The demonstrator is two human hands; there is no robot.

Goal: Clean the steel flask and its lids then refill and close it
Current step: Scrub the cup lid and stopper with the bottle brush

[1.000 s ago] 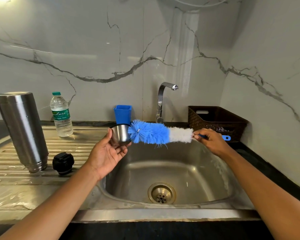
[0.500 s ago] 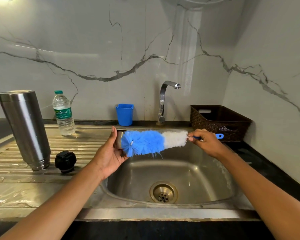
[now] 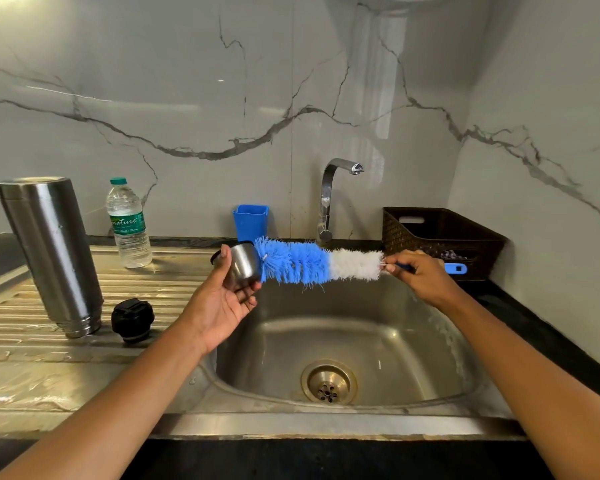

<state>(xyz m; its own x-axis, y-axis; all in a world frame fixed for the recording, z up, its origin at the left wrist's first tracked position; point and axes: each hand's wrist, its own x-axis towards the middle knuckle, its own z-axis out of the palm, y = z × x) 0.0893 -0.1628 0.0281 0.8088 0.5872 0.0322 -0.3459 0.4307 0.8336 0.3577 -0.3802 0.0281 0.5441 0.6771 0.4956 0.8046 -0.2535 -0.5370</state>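
The steel flask (image 3: 54,251) stands upside down on the draining board at the left. Beside it lies the black inner lid (image 3: 131,319). Over the sink's left edge my left hand (image 3: 222,299) holds the small steel cup lid (image 3: 244,265) on its side. The blue and white bottle brush (image 3: 312,265) lies level above the basin, and its blue tip touches the cup lid's outer side. My right hand (image 3: 421,277) grips the brush's blue handle just behind the white bristles.
A plastic water bottle (image 3: 129,225) stands on the draining board (image 3: 160,289) behind the flask. A blue cup (image 3: 250,221) and the tap (image 3: 329,199) are at the back wall. A dark woven basket (image 3: 440,240) sits at the right. The steel sink (image 3: 343,344) lies below my hands.
The brush went left over the cup lid, then drew back right, and its tip now rests against the lid's outside. My left hand has turned the lid a little.
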